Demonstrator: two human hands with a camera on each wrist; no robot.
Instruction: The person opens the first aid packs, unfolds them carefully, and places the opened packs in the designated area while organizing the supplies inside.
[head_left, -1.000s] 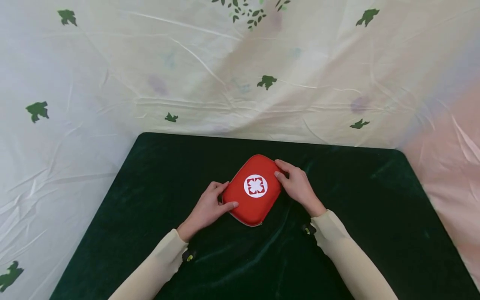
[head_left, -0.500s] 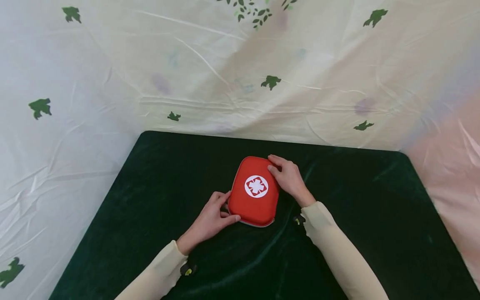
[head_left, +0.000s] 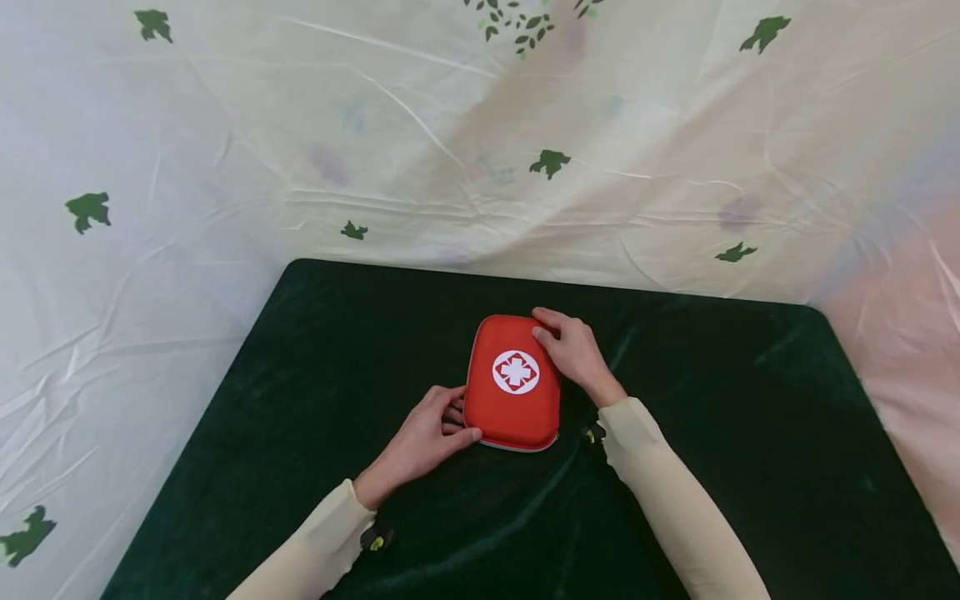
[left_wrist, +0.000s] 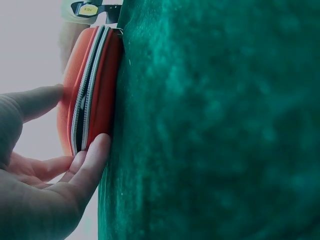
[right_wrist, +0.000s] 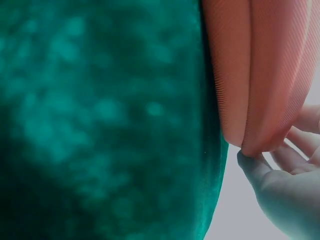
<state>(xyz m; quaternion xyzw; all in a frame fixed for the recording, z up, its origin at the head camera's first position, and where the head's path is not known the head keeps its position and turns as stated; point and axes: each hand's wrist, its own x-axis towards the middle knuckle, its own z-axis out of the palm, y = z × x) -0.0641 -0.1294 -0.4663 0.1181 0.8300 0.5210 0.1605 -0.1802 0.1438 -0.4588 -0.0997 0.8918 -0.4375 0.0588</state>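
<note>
A red zippered first aid case (head_left: 512, 417) with a white cross emblem lies flat on the dark green cloth, its long side running away from me. My left hand (head_left: 420, 437) holds its near left corner, thumb at the upper edge and fingers along the side. In the left wrist view, the zipper's two rows of teeth (left_wrist: 86, 95) stand apart with a dark gap between them. At the far right corner my right hand (head_left: 576, 350) grips the case between thumb and fingers. The right wrist view shows fingertips (right_wrist: 247, 159) against the case's end, where no zipper teeth show.
Dark green velvet cloth (head_left: 360, 333) covers the table, lightly creased near the front. Pale fabric walls (head_left: 420, 108) with green leaf-like patches rise at the back and on both sides. Small dark wrist devices (head_left: 375, 540) sit at both cuffs.
The case has turned counterclockwise from a rightward tilt to nearly straight, with both hands on it. The right hand moved left and slightly away; the left hand shifted slightly nearer.
</note>
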